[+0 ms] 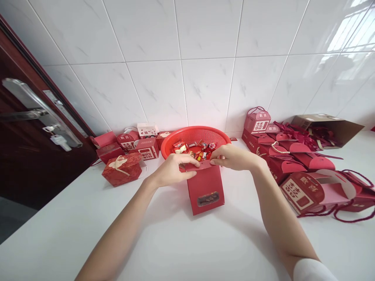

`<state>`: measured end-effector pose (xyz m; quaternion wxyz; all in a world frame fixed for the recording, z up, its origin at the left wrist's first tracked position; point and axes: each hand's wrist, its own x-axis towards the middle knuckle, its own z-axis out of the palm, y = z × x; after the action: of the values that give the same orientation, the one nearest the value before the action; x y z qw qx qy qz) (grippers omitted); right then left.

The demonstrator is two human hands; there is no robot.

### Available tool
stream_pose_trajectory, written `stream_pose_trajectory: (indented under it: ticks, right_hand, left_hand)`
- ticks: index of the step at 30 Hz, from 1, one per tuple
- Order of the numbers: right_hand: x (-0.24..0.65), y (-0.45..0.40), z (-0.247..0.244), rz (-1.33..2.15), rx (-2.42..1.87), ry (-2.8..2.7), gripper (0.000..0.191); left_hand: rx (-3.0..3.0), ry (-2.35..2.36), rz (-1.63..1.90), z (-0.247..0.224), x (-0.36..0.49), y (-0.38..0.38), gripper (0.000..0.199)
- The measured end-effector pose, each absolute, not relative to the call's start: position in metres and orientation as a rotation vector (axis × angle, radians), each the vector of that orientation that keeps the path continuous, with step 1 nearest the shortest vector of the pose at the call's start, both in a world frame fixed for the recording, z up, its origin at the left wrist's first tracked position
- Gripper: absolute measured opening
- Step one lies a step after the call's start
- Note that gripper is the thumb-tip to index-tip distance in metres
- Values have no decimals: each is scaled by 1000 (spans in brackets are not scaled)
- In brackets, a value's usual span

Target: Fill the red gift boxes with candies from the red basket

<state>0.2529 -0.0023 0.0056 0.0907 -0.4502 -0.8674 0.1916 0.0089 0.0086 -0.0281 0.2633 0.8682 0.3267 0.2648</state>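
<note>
A red paper gift box (205, 181) with a small oblong window near its base stands on the white table in front of me. My left hand (178, 166) grips its top edge at the left corner, thumb and fingers on either side of the card. At the right end of the same edge, my right hand (231, 157) pinches the top flap. Right behind the box sits a red plastic basket (195, 132) with wrapped candies (193, 148) in it. The hands and box cover the basket's front.
Several small red gift boxes (146, 149) and a patterned box with a cord bow (123, 168) stand at left. More red boxes (288, 156) are piled at right, beside a cardboard box (331, 127) of dark red ribbons. A tiled wall (205, 86) rises behind.
</note>
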Motion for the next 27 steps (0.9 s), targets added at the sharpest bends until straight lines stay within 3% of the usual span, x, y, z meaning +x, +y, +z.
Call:
stream_pose_trajectory:
  ticks: [12, 19, 23, 27]
  right_hand:
    - [248, -3, 4, 624, -1315, -2614, 30]
    - [254, -1, 6, 692, -1132, -2613, 29]
    - [274, -17, 20, 586, -1109, -2442, 24]
    - [308, -43, 38, 409, -1166, -2020, 29]
  left_hand:
    - [2331, 896, 604, -30, 6, 10, 27]
    - [2256, 899, 647, -28, 1, 11, 52]
    - [2077, 862, 878, -33, -3, 24, 58]
    - [1957, 870, 856, -44, -6, 40, 61]
